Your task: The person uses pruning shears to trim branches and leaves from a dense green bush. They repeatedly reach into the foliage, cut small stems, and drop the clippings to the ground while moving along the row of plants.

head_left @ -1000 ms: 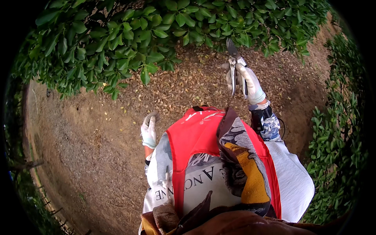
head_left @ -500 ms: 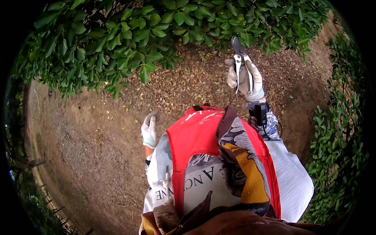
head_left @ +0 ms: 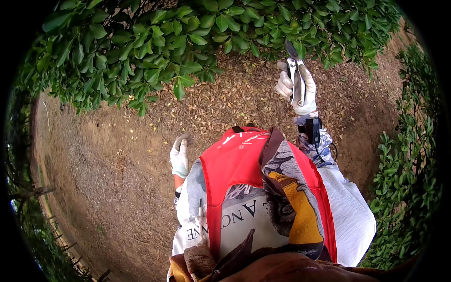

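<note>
Head view: bare dirt path strewn with dry leaves, hedges around.
Right hand [head_left: 297,87] grips pruning shears [head_left: 296,75] at the hedge [head_left: 197,33]; left hand [head_left: 180,154] hangs loose, holding nothing.

Outdoors, daylight. Bare dirt ground [head_left: 94,178] strewn with dry fallen leaves [head_left: 235,98]. Dense green hedge [head_left: 178,42] overhead at top, smaller shrubs [head_left: 404,178] along the right edge.

Outdoor garden or orchard: leafy green hedge [head_left: 188,51] above, bare dirt ground [head_left: 94,164] strewn with dry fallen leaves [head_left: 235,98], shrubs [head_left: 404,178] along right side.
</note>
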Demonstrator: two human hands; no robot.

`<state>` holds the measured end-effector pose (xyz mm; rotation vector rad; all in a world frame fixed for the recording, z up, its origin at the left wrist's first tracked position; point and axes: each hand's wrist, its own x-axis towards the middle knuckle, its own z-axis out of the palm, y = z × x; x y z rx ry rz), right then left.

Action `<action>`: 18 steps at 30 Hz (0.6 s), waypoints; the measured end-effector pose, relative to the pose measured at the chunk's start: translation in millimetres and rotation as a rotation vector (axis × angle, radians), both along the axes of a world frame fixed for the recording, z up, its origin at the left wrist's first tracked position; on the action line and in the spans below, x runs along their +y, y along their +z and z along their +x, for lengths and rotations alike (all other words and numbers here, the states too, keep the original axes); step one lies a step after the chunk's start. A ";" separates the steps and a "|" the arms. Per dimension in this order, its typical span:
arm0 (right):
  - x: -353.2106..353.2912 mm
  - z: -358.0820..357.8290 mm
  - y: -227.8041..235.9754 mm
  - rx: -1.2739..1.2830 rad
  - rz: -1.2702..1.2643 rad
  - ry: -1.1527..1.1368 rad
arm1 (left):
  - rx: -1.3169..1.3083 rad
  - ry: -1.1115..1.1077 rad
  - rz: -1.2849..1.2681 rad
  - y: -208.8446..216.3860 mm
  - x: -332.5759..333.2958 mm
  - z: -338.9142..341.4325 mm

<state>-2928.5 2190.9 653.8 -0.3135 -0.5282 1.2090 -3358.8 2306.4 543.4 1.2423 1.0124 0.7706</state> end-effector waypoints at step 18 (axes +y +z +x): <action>19.6 -18.2 -33.0 -0.923 -0.700 -0.036 | -0.003 0.008 0.013 -1.5 -1.8 -1.5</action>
